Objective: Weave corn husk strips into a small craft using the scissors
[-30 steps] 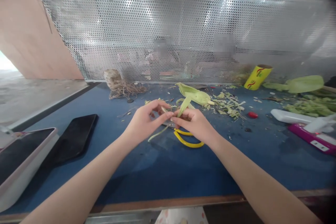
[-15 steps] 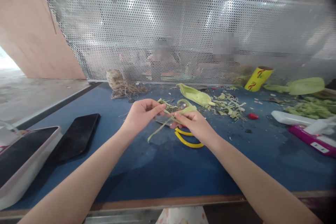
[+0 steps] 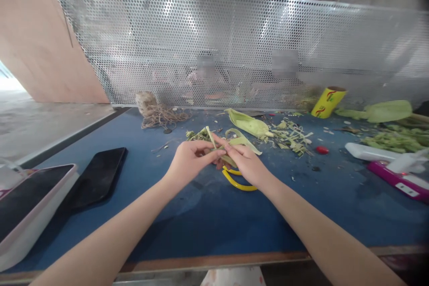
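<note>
My left hand (image 3: 197,155) and my right hand (image 3: 241,156) meet over the middle of the blue table, fingertips touching. Both are closed in a pinch on a thin pale-green corn husk strip (image 3: 210,136), whose end points up between them. A wider piece of the husk (image 3: 250,142) sticks out past my right hand's fingers. Under the right hand show the yellow handles (image 3: 239,184) of a tool; its front part is hidden. Shredded husk scraps (image 3: 201,134) lie just behind my left hand. Beyond the hands rests a larger corn husk (image 3: 250,124).
Left are a black phone (image 3: 97,178) and a pale-cased device (image 3: 36,205). Twine (image 3: 164,115) lies at the back left. A yellow tube (image 3: 327,103), more shreds (image 3: 291,136), a red piece (image 3: 322,149) and a purple power strip (image 3: 398,181) are to the right. A perforated metal screen (image 3: 217,31) stands behind.
My hands have come closer together until the fingertips touch. The strip's loose end, which hung down to the left, now points up between the fingers.
</note>
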Motion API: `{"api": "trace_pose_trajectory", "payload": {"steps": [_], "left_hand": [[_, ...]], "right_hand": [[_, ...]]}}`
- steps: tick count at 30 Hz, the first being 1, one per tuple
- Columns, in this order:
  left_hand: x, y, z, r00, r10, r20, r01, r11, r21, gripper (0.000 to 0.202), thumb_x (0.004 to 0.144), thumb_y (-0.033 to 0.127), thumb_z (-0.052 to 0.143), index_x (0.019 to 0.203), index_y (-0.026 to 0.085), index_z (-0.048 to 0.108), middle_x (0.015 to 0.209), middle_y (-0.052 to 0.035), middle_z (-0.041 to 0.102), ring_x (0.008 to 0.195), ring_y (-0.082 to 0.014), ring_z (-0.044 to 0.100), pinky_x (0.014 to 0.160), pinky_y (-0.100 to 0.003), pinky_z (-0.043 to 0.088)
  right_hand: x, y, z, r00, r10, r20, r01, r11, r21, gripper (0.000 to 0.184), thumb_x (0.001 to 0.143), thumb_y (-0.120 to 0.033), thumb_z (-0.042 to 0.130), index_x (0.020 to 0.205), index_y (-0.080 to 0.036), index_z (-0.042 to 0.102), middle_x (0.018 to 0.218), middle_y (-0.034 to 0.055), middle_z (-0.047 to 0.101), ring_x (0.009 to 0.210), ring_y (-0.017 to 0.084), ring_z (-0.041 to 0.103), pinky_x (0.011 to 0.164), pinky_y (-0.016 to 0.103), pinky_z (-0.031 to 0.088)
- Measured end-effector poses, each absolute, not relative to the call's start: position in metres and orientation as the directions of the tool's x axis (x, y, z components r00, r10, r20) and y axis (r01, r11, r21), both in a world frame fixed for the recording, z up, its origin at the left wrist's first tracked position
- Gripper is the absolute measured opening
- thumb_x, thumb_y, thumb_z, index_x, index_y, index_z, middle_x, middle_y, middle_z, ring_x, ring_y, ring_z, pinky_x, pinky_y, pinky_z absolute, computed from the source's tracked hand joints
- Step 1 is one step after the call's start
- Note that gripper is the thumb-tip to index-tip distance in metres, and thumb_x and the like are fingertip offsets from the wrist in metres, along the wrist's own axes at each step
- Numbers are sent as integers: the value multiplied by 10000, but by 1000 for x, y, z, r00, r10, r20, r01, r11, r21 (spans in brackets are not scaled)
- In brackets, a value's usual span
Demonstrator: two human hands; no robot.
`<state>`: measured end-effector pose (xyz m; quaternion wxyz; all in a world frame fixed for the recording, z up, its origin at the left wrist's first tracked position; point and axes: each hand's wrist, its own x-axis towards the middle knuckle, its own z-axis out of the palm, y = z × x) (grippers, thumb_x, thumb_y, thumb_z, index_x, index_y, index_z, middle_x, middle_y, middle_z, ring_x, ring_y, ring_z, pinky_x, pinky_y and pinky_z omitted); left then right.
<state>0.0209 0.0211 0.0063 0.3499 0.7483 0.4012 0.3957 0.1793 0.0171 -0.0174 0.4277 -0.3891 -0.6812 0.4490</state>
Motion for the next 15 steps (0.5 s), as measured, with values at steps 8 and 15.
{"api": "trace_pose_trajectory", "payload": {"steps": [8, 15], "left_hand": [[23, 15, 8, 342, 812, 473, 486, -584, 650, 190, 744, 303, 553, 641, 159, 619, 560, -5, 569, 443, -84, 418, 444, -210, 341], [23, 15, 11, 360, 796, 487, 470, -606, 641, 138, 741, 276, 555, 701, 170, 632, 575, 6, 560, 464, -85, 427, 460, -201, 348]], "right_hand": [[178, 12, -12, -221, 932, 286, 210, 332, -920, 406, 829, -449, 394, 605, -182, 602, 613, 19, 577, 597, 131, 529, 585, 260, 432], [178, 6, -4, -73, 952, 296, 245, 305, -920, 355, 801, -400, 434, 573, -178, 592, 799, 40, 659, 765, 174, 573, 696, 284, 445]]}}
